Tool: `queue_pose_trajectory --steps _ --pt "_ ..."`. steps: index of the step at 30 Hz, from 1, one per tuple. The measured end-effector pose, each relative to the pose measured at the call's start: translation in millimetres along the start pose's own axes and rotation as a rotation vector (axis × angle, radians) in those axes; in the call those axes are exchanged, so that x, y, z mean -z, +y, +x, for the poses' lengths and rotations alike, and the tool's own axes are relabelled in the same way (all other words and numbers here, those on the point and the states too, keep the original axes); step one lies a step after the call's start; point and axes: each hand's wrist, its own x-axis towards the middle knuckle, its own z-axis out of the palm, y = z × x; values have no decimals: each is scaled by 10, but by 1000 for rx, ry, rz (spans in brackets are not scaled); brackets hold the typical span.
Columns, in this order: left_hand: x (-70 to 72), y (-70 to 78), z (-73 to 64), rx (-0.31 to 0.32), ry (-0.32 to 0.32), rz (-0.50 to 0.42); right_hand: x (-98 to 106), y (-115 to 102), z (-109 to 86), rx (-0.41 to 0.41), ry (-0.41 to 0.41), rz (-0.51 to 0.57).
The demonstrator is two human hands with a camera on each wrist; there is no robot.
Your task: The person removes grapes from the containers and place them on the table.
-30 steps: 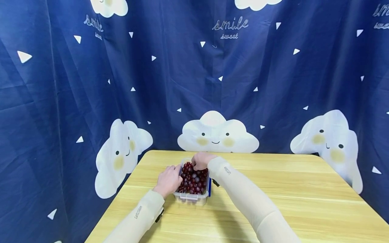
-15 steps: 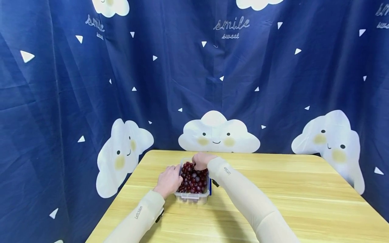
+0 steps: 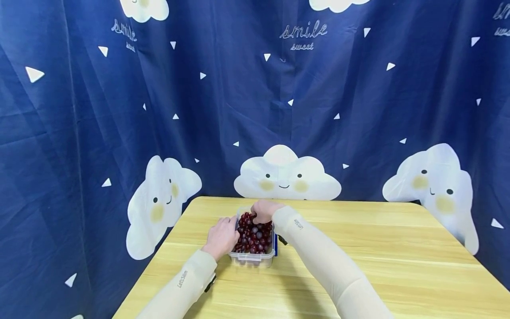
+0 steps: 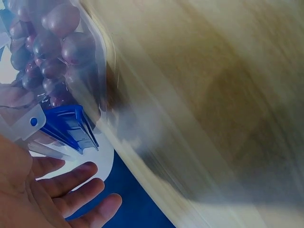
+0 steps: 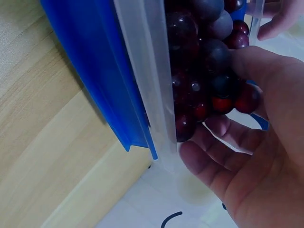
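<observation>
A clear plastic box (image 3: 250, 261) with blue side latches stands on the table, filled with dark red grapes (image 3: 252, 241). At its left side, my left hand (image 3: 221, 237) holds the rim, thumb reaching over the wall. The left wrist view shows several of that hand's fingers (image 4: 78, 178) loosely bent outside, below a blue latch (image 4: 71, 127). My right hand (image 3: 263, 212) reaches into the far right corner. In the right wrist view its thumb presses the grapes (image 5: 213, 71) while the fingers curl under them; some fingertips are hidden behind grapes.
The light wooden table (image 3: 378, 248) extends to the right of the box and in front of it. A dark blue curtain (image 3: 207, 119) with white smiling clouds hangs behind the table's far edge and along the left.
Both hands stay at the box almost unmoved. The head view has shifted very slightly; the grapes look the same.
</observation>
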Motion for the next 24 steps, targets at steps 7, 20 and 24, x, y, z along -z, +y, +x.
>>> queue_pose_trajectory --steps 7,20,24 --pt "17 17 -6 11 -16 5 24 -6 -14 -8 -4 14" --pt "14 12 -7 10 -12 -15 55 21 -31 14 9 30" --pt "40 28 -13 15 -25 -24 54 33 -37 13 6 67"
